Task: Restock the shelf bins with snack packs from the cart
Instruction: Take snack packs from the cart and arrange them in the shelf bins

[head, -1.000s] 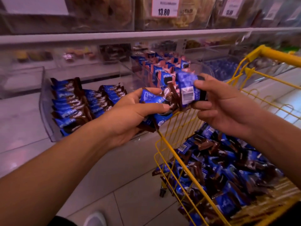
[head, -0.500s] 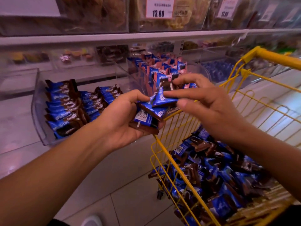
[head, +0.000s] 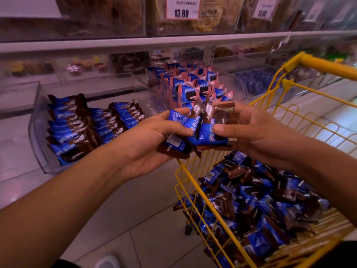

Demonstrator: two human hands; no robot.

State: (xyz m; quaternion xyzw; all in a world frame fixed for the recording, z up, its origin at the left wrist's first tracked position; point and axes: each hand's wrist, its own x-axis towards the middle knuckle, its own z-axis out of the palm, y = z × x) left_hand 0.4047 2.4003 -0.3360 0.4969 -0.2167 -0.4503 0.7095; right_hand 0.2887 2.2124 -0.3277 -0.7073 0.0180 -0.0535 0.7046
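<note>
Right hand now gripping packs

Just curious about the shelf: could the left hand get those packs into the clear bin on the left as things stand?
Probably yes. The bin is open on top, with bare space beside its rows, and nothing lies between it and the left hand, which holds the packs together with the right hand.

The price tag on the upper shelf bin reads "13.80". A second price tag further right seems to read the same, but blurred. The snack packs in the hands carry white Chinese characters.
</note>
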